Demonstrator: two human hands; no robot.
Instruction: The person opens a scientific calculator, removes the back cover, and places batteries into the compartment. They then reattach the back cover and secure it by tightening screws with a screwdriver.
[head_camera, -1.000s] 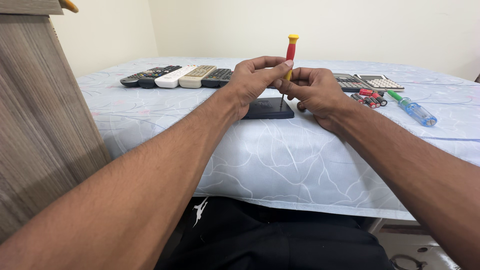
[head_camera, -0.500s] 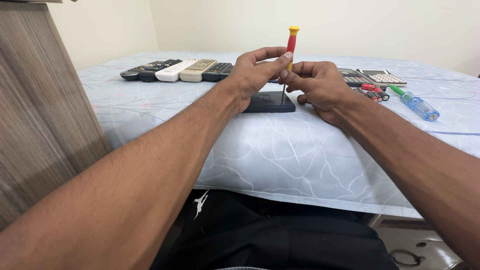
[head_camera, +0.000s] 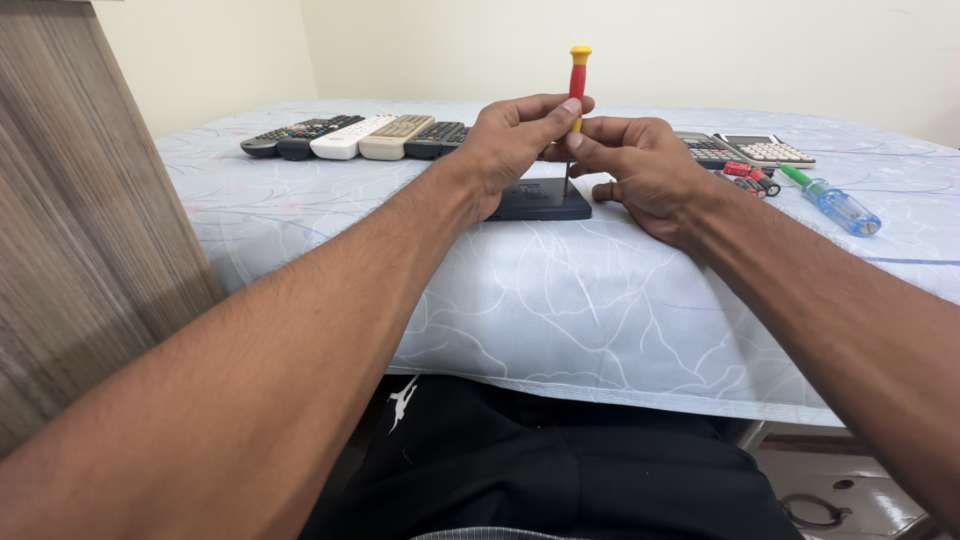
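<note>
The grip of the left hand (head_camera: 515, 135) is closed on a small red screwdriver (head_camera: 577, 88) with a yellow cap: thumb and forefinger pinch the red handle near its lower part. The right hand (head_camera: 640, 165) meets it from the other side, and its fingertips also pinch the handle just under the left fingers, so both hands hold the same tool. The screwdriver stands upright, and its thin metal shaft goes down to a flat black device (head_camera: 540, 200) that lies on the tabletop (head_camera: 560, 290); the tip seems to touch the top of the device near its right end, but the exact contact point is too small to see. The device is near the front edge, partly hidden behind the left hand.

The tabletop is covered with a pale blue cloth with a leaf pattern. At the back left, a row of remote controls (head_camera: 350, 136) lies side by side. At the right, behind the right hand, there are two calculators (head_camera: 745, 150), some small red batteries (head_camera: 750, 177) and a bigger screwdriver with a blue handle (head_camera: 835, 205). A wooden panel (head_camera: 80, 230) stands at the left.
</note>
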